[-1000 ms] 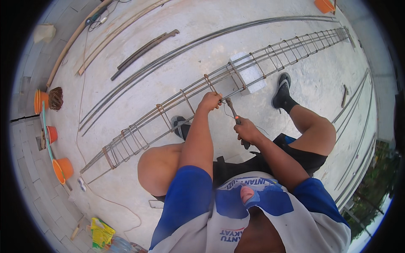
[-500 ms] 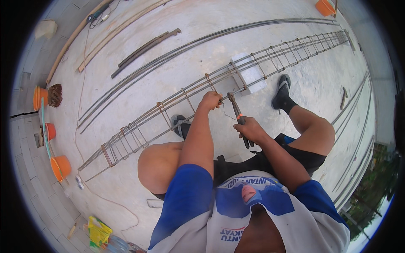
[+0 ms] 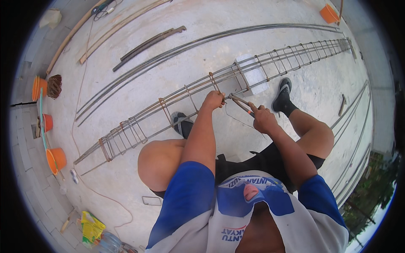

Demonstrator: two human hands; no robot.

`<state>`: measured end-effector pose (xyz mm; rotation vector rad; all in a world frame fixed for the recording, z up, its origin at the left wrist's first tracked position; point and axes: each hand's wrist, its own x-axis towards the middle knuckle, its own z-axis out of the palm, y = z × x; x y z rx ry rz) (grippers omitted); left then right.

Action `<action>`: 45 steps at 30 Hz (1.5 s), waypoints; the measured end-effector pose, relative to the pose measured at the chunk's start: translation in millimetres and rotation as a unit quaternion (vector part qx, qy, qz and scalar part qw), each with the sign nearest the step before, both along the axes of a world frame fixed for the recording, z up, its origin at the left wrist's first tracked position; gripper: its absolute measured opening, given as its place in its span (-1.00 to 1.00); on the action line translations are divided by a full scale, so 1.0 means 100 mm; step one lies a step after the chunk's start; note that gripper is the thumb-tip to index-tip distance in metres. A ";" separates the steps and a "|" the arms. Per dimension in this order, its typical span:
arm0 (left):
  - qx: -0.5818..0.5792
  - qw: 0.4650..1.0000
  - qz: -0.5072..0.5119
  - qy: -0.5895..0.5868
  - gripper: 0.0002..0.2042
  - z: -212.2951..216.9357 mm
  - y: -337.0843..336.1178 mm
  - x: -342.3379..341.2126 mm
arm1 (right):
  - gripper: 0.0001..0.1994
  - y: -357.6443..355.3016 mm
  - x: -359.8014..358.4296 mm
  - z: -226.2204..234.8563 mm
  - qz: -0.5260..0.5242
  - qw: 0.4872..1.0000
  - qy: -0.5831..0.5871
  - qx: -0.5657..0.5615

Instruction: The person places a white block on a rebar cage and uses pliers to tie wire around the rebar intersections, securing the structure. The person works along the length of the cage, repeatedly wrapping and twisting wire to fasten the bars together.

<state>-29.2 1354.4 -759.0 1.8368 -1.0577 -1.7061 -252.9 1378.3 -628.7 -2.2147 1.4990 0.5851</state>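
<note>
A long rebar cage of steel bars and square stirrups runs from lower left to upper right in front of me, partly resting on a pale block. My left hand is closed at the near bar beside a stirrup; its fingers pinch what looks like thin tie wire. My right hand grips pincers with dark handles and orange bands, their jaws at the near bar just right of my left fingers. A thin wire hangs in a loop below the jaws.
Loose steel bars lie beyond the cage, and more bars at the right. Orange buckets stand along the block wall at left. A cable snakes over the concrete floor. My sandalled feet flank the work near the cage.
My right hand has swung the pincers up and to the right, so their handles now slant more sideways. The left hand stays at the bar. The whole view has shifted slightly.
</note>
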 end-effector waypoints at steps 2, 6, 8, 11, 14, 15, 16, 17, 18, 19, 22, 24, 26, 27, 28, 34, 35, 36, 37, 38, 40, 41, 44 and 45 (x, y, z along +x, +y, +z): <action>-0.017 1.000 0.011 0.008 -0.68 -0.05 0.03 0.02 | -0.32 0.17 0.09 -0.06 -0.001 1.000 -0.004 0.000; -0.025 0.999 0.019 0.018 -0.68 -0.16 0.03 0.02 | -0.40 0.34 0.14 -0.25 -0.022 0.999 0.006 -0.028; -0.020 1.000 0.014 0.010 -0.68 -0.08 0.01 0.00 | -0.44 0.37 0.19 -0.26 -0.028 0.997 0.031 -0.058; -0.009 1.000 0.018 0.008 -0.68 0.02 -0.02 0.00 | -0.48 0.40 0.21 -0.32 -0.008 0.989 0.064 -0.132; -0.050 0.998 -0.023 -0.031 -0.69 -0.26 0.00 0.09 | -0.50 0.43 0.29 -0.39 0.020 0.982 0.094 -0.163; -0.043 0.999 -0.004 -0.026 -0.69 -0.26 0.01 0.07 | -0.50 0.42 0.30 -0.44 0.029 0.981 0.098 -0.162; -0.038 0.999 0.012 -0.019 -0.68 -0.24 0.00 0.03 | -0.51 0.42 0.26 -0.47 0.028 0.979 0.092 -0.179; -0.050 0.998 -0.023 -0.043 -0.66 -0.26 0.02 0.07 | -0.50 0.40 0.30 -0.42 0.023 0.986 0.077 -0.149; -0.070 0.992 -0.063 -0.082 -0.65 -0.37 0.00 0.06 | -0.50 0.38 0.31 -0.37 0.047 0.985 0.099 -0.134; -0.106 0.977 -0.118 -0.141 -0.65 -0.48 -0.03 0.01 | -0.50 0.36 0.26 -0.37 0.082 0.976 0.120 -0.161; -0.045 0.992 -0.033 -0.114 -0.69 -0.32 -0.03 -0.06 | -0.58 0.33 0.09 -0.50 0.109 0.975 0.117 -0.157; -0.066 0.985 -0.076 -0.140 -0.72 -0.34 -0.10 -0.14 | -0.62 0.27 -0.01 -0.62 0.055 0.991 0.055 -0.107; -0.050 0.987 -0.064 -0.140 -0.75 -0.34 -0.06 -0.10 | -0.67 0.11 -0.21 -0.79 0.090 0.995 -0.036 -0.022; -0.042 0.988 -0.061 -0.137 -0.77 -0.34 -0.05 -0.11 | -0.69 0.05 -0.23 -0.84 0.103 0.991 -0.078 0.021; -0.051 0.982 -0.091 -0.158 -0.80 -0.39 -0.04 -0.12 | -0.70 0.04 -0.13 -0.73 -0.020 0.978 -0.128 0.161; -0.055 0.977 -0.110 -0.174 -0.82 -0.27 -0.04 -0.11 | -0.61 0.14 0.05 -0.39 -0.365 0.717 -0.299 0.513; -0.057 0.979 -0.098 -0.167 -0.81 -0.23 -0.01 -0.09 | -0.61 0.13 0.05 -0.40 -0.362 0.740 -0.258 0.505; -0.052 0.983 -0.075 -0.157 -0.80 -0.19 0.03 -0.08 | -0.61 0.14 0.08 -0.35 -0.360 0.760 -0.217 0.496; -0.049 0.987 -0.048 -0.146 -0.78 -0.17 0.05 -0.09 | -0.61 0.13 0.11 -0.31 -0.356 0.780 -0.174 0.484; -0.038 0.990 -0.010 -0.135 -0.76 -0.15 0.07 -0.09 | -0.63 0.13 0.12 -0.32 -0.321 0.819 -0.152 0.451; -0.037 0.989 0.005 -0.143 -0.73 -0.12 0.04 -0.11 | -0.65 0.11 0.06 -0.32 -0.265 0.882 -0.110 0.374; -0.048 0.987 -0.012 -0.155 -0.71 -0.15 0.01 -0.18 | -0.66 0.12 0.06 -0.24 -0.272 0.892 -0.130 0.337; -0.036 0.992 -0.026 -0.120 -0.68 -0.20 -0.03 -0.09 | -0.51 -0.01 0.10 -0.28 -0.223 0.947 -0.048 0.227; -0.041 0.991 -0.015 -0.129 -0.67 -0.36 -0.02 -0.06 | -0.44 -0.01 0.05 -0.27 -0.082 0.982 -0.098 0.141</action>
